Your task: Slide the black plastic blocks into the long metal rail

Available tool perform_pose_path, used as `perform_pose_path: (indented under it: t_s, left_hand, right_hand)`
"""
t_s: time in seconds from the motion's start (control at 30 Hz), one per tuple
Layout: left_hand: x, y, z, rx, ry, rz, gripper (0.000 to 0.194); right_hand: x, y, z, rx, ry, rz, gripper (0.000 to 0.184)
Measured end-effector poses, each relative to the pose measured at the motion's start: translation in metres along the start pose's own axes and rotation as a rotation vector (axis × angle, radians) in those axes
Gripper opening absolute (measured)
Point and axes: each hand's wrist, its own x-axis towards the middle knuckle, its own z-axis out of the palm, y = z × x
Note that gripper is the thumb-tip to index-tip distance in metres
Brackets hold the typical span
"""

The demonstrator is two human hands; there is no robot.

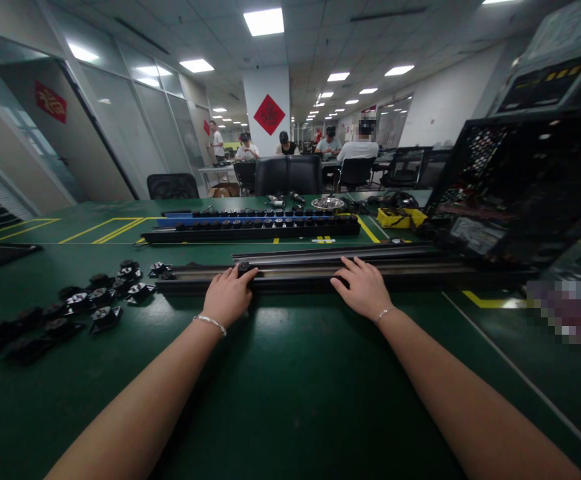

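Observation:
A long black metal rail (300,277) lies across the green table (290,373) in front of me. My left hand (227,295) is curled over the rail's near edge, its fingertips pressing a small black part (243,267) seated in the rail. Further right, my right hand (361,285) rests on the rail with its fingers stretched out flat. Several small black and silver parts (101,300) lie scattered on the table to the left of the rail.
Behind the rail lie a second black rail filled with parts (250,230) and a blue one (210,217). A yellow tray (400,217) and a black crate (520,187) stand at the right. Chairs and seated people are at the far tables.

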Motion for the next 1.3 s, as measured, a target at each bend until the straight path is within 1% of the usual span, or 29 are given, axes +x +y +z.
perform_pose_path:
  t_s: [0.2,0.4,0.5,0.7,0.93,1.3]
  left_hand:
    - [-0.004,-0.001,0.002,-0.014,0.013,-0.025,0.051]
    - [-0.009,-0.006,0.004,-0.032,0.010,-0.122,0.047]
    - [-0.010,-0.010,0.004,-0.042,0.002,-0.146,0.046]
    - [-0.014,-0.015,0.007,-0.022,0.065,-0.167,0.045]
    - [-0.015,-0.026,0.012,-0.012,0.063,-0.244,0.046]
    - [-0.013,-0.045,0.014,-0.027,0.072,-0.311,0.049]
  right_hand:
    - [0.000,0.000,0.000,-0.002,-0.005,0.006,0.035]
    - [0.000,0.000,-0.001,-0.010,-0.010,0.001,0.036]
    - [0.000,-0.001,-0.002,-0.011,-0.015,0.002,0.037]
    - [0.000,0.000,0.000,-0.011,-0.006,-0.004,0.035]
    - [0.001,0.001,0.000,-0.006,-0.015,-0.001,0.038]
    - [0.001,0.000,-0.001,0.006,-0.024,0.007,0.036]
